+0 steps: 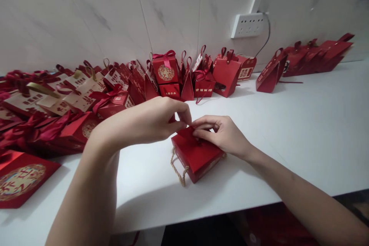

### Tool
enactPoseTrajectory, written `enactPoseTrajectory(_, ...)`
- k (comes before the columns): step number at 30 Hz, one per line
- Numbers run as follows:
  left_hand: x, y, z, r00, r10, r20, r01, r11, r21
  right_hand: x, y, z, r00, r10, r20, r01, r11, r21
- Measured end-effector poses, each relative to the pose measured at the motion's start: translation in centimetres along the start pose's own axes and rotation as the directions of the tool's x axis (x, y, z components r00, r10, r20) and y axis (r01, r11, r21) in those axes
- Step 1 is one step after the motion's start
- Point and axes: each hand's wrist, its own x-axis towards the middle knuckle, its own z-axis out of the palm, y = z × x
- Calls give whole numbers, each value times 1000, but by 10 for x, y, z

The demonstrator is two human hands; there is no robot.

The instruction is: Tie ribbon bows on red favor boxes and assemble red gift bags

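Observation:
A red gift box stands on the white table in front of me, with a twisted rope handle hanging from its left side. My left hand is above its far left corner, thumb and fingertips pinched on what looks like a red ribbon, a bit of which shows beneath the fingers. Closed fingers of my right hand rest at the top of the box and pinch the same red material near its middle. The fingertips of both hands almost meet. Exactly how the ribbon runs between them is hidden.
Red and cream gift boxes crowd the left side. More boxes line the wall, including a stacked pair with a bow and several at right. A large red box lies near left. A power strip hangs on the wall.

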Motion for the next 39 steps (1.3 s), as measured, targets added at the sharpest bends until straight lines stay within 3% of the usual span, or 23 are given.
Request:
enactPoseTrajectory(8,15,7,15,993,41,-109,-51,995,-82,-1,1,0,999,-35,-2,35,999,29)
enactPoseTrajectory(15,26,-3,22,988,-63,-139,28,970,-242,1,3,-1,998,-63,-20,63,998,-32)
enactPoseTrajectory(21,17,-29,57,944,-185,-272,73,924,-375,5,7,1,1000,-29,-3,29,993,117)
enactPoseTrajectory(25,3,-32,75,928,-228,-293,98,912,-398,4,9,4,999,-31,-42,38,982,183)
enactPoseTrajectory(30,-7,-22,72,942,-167,-292,57,935,-350,0,10,10,985,-104,-134,117,989,93)
enactPoseTrajectory(35,-9,-21,69,955,-126,-267,7,913,-408,-3,8,14,952,-156,-264,146,988,-57)
enactPoseTrajectory(39,-10,-22,70,958,-121,-259,-11,891,-455,-4,7,14,946,-159,-284,142,987,-79)
